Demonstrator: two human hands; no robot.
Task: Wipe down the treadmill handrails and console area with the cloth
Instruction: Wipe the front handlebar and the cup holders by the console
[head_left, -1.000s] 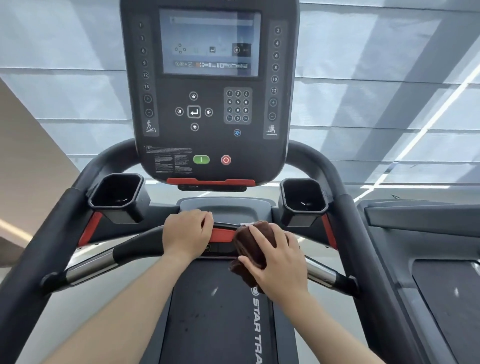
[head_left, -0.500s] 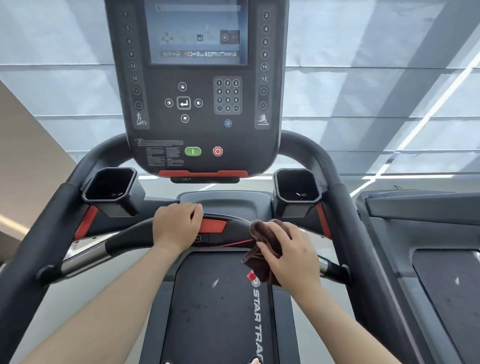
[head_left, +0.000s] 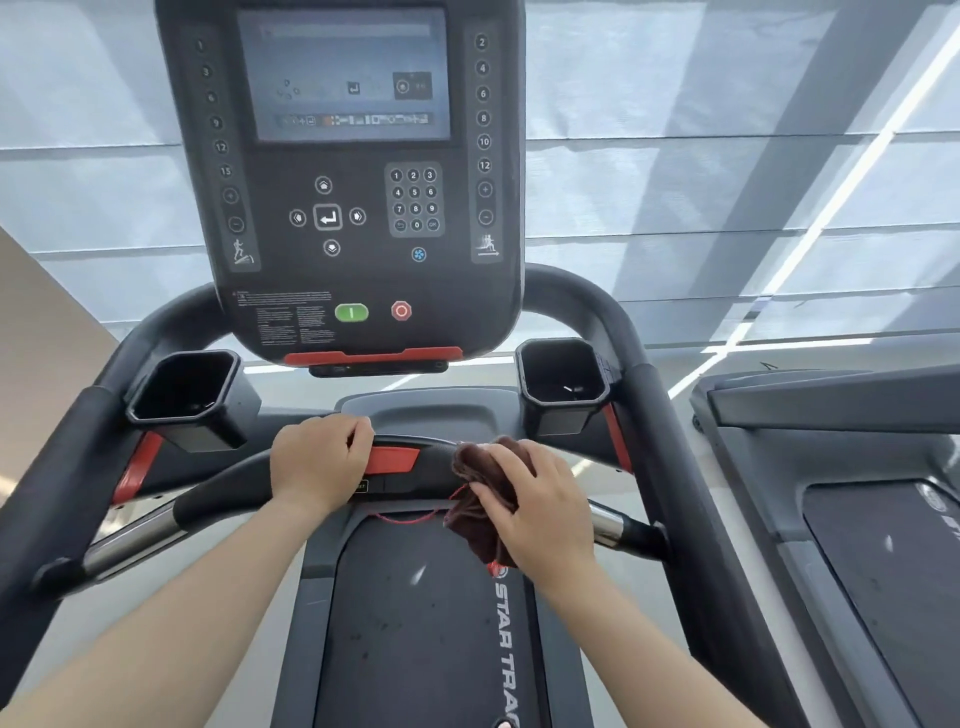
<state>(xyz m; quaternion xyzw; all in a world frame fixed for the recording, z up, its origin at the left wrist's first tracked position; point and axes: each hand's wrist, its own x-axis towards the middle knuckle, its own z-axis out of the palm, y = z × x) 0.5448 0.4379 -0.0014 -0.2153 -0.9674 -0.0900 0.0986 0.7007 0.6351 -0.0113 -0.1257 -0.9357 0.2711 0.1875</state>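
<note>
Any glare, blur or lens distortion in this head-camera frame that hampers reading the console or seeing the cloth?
Head view: wide-angle lens bows the side handrail outward; bright backlight from the window blinds leaves the console dim, its screen washed out and unreadable; keypad digits stay legible; the cloth under the right hand is sharp.

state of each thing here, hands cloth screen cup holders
left hand: closed around the front bar, bare
right hand: pressing the cloth onto the bar
cloth: bunched, draped over the bar
screen: lit
cup holders: both look empty
belt: dusty
</note>
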